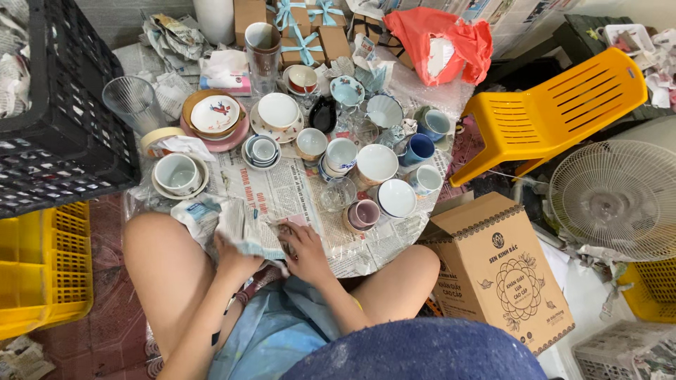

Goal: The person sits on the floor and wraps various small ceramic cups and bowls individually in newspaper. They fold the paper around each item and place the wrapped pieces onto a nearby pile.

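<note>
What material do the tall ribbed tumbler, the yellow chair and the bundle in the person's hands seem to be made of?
The tall ribbed tumbler looks like clear glass: see-through, with fluted walls. The yellow chair seems moulded plastic, smooth and slotted. The bundle under the left hand and right hand is crumpled printed newspaper; its contents are hidden.
</note>
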